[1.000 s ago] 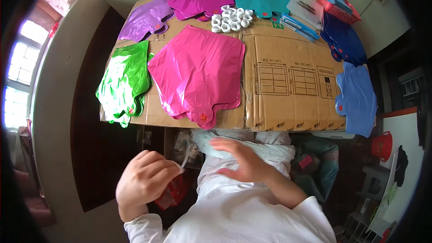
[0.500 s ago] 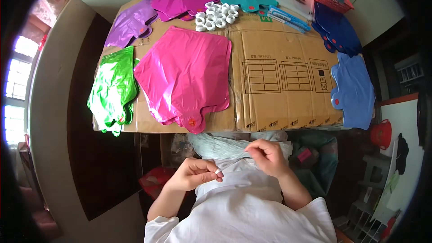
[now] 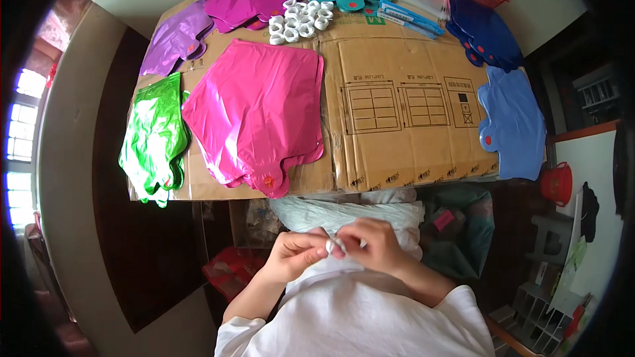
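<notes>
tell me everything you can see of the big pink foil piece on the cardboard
The pink foil piece looks shiny and creased, with angular corners and a rounded tab bearing a red spot at its near end. It lies fairly flat on the cardboard, layered edges suggesting a stack, its tab reaching the cardboard's near edge. Nothing rests on it.

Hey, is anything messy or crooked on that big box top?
A little: the stack of shiny green foil sheets at the near left corner looks uneven. Its lower tips don't line up, and they poke out past the front edge of the brown cardboard surface. I see nothing spilled.
</notes>
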Available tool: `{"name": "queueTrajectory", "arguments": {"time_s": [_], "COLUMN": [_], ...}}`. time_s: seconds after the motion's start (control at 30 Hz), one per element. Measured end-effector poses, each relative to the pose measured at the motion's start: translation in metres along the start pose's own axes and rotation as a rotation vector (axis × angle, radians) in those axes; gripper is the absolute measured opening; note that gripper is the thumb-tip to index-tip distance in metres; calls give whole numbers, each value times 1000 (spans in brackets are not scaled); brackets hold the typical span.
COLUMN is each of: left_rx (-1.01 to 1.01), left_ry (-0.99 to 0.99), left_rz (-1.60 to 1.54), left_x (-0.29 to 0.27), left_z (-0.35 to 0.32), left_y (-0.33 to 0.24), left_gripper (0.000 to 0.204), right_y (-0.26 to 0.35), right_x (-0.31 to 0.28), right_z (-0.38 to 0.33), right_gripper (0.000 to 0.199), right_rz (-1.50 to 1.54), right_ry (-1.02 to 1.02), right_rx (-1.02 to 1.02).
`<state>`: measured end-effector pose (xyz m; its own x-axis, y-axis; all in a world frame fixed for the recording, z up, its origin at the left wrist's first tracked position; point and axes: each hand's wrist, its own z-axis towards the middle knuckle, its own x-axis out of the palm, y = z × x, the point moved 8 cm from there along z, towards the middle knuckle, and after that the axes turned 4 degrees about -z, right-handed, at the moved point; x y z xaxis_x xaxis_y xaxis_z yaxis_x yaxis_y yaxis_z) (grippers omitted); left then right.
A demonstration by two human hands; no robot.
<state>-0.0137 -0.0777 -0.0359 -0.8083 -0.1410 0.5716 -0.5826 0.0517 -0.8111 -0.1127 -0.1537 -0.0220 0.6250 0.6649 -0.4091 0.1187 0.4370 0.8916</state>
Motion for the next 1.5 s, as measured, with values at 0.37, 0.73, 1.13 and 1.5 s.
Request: {"name": "queueTrajectory", "arguments": {"time_s": [0.37,0.73,1.13,1.5], "left_rx": [47,30,51,158], "left_ry": [-13,-121,-41,262], "left_rz": [70,-47,759,786], "left_x": [-6,-13,-11,11], "left_z": [-2,-4,1,-4], "left_y": [4,6,-11,-19], "left_gripper": [14,11,14,10], "right_y": [13,8,20,19], "right_x": [11,9,14,0], "right_z": [-5,-5,-21,-14], "right_gripper": [5,6,4,8], "right_rz": [22,-43,29,148], "right_ry": [29,25,139,17], "right_rx": [-113,-46,-127,-69]}}
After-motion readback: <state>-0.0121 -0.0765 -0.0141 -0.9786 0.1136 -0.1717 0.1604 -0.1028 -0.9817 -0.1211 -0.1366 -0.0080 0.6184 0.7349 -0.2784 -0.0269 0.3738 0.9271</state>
